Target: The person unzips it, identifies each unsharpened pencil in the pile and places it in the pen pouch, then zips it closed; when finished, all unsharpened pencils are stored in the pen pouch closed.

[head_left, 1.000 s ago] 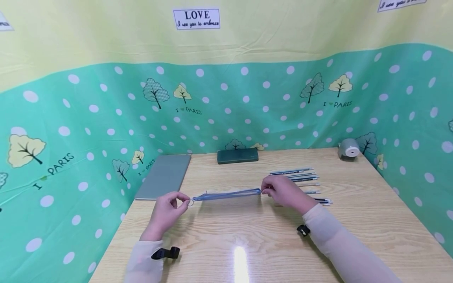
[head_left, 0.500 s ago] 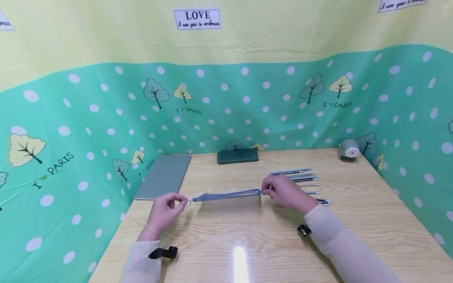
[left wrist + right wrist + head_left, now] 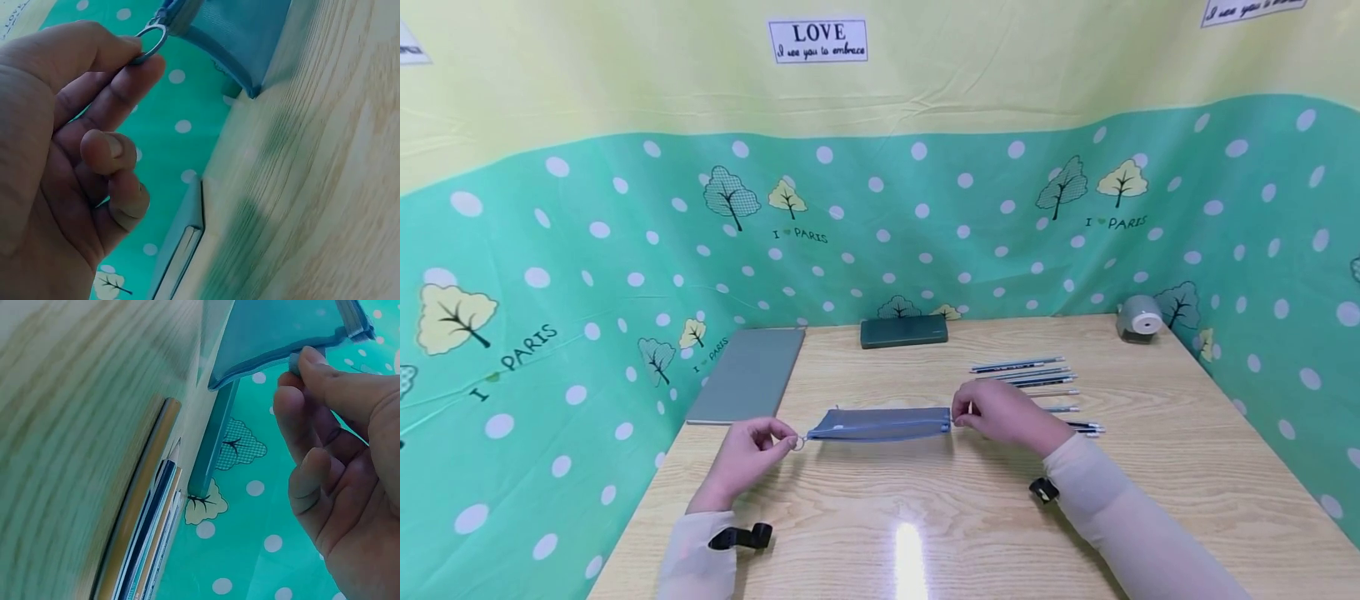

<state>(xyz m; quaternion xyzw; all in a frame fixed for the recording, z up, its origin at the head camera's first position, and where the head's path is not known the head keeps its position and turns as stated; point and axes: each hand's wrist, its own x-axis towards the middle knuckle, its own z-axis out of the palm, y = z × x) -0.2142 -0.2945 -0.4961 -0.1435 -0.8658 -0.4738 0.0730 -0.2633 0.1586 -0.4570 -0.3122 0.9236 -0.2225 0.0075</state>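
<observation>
A blue mesh zipper pouch (image 3: 880,424) is stretched sideways between both hands, its lower edge close to the wooden table. My left hand (image 3: 741,462) pinches a metal ring (image 3: 165,37) at the pouch's left end between thumb and index finger; its other fingers curl loosely below. At the opposite end, my right hand (image 3: 1009,414) pinches a small fabric tab (image 3: 294,364) on the side seam with thumb and forefinger. The right wrist view shows the pouch's side seam and the zipper end at its upper corner.
Several pencils (image 3: 1037,382) lie in a row beside and beyond the right hand. A grey notebook (image 3: 748,375) rests at the left edge. At the back stand a dark green case (image 3: 904,332) and, far right, a grey pencil sharpener (image 3: 1138,317).
The pouch has tilted from nearly edge-on, so its mesh side now shows in the head view. My left hand has shifted slightly left and nearer; the right has barely moved.
</observation>
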